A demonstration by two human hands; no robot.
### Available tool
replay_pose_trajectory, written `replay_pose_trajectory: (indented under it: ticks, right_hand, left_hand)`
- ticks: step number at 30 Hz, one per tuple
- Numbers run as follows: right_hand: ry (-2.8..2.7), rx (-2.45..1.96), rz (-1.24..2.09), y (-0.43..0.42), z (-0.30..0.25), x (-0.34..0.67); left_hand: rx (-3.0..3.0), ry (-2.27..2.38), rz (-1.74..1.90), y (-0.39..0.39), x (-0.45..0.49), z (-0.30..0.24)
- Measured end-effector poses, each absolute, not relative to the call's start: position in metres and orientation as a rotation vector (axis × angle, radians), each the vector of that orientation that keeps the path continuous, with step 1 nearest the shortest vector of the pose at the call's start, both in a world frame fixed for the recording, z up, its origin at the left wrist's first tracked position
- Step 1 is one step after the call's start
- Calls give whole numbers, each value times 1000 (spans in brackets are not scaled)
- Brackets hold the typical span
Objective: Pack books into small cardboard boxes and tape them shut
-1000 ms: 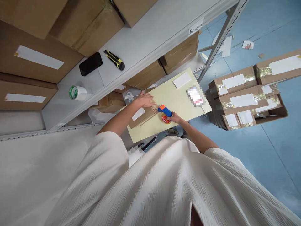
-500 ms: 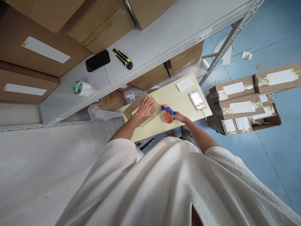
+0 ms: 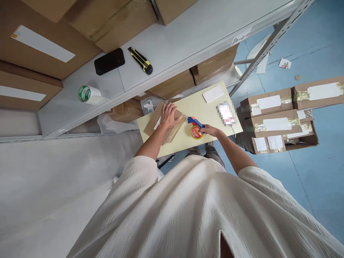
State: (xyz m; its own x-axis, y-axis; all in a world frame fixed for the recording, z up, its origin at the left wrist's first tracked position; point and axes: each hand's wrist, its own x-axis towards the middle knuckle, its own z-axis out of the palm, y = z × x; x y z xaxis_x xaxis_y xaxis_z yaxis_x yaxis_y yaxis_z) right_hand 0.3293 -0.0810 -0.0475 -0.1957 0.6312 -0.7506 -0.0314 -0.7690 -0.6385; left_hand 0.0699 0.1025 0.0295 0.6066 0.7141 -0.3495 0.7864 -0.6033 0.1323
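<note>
Left hand: lying flat, fingers spread, the left hand [image 3: 168, 114] is pressing down on the top of a small cardboard box [image 3: 151, 125].
Right hand: curled closed around a handle, the right hand [image 3: 208, 129] is gripping a tape dispenser [image 3: 195, 123] and holding it just beside the box's right end; whether the dispenser is touching the cardboard cannot be told.
Dispenser: its blue-and-orange body is pointing toward the box, with the roll of tape [image 3: 196, 133] sitting low against the tabletop.
Box: it is resting at the left end of a pale yellow table [image 3: 199, 104], turned at an angle to the table's edges.
Table: a white card [image 3: 213, 94] and a small blurred white-and-pink item [image 3: 226, 114] are lying at the far right end, well apart from the hands.
Shelf: a grey metal shelf [image 3: 174, 43] is running above the table, carrying a black phone [image 3: 109, 61], a yellow-and-black utility knife [image 3: 140, 60] and a green-and-white tape roll [image 3: 87, 94] among large cartons.
Floor: labelled cartons [image 3: 274, 113] are sitting stacked on the blue floor [image 3: 309, 161] to the right of the table.
Person: a white ribbed garment is filling the lower half of the view.
</note>
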Motion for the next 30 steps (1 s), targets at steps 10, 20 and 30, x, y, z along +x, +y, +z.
replay_pose_trajectory:
  ticks: [10, 20, 30]
  right_hand:
    - [-648, -1672, 1936, -120, -51, 353]
    - [-700, -1686, 1898, -110, -60, 344]
    - [-679, -1639, 1934, -98, -64, 340]
  left_hand:
    - [2432, 1675, -421, 116, 91, 5]
    - [2615, 1234, -331, 67, 57, 33]
    - [2639, 657, -472, 32, 16, 21]
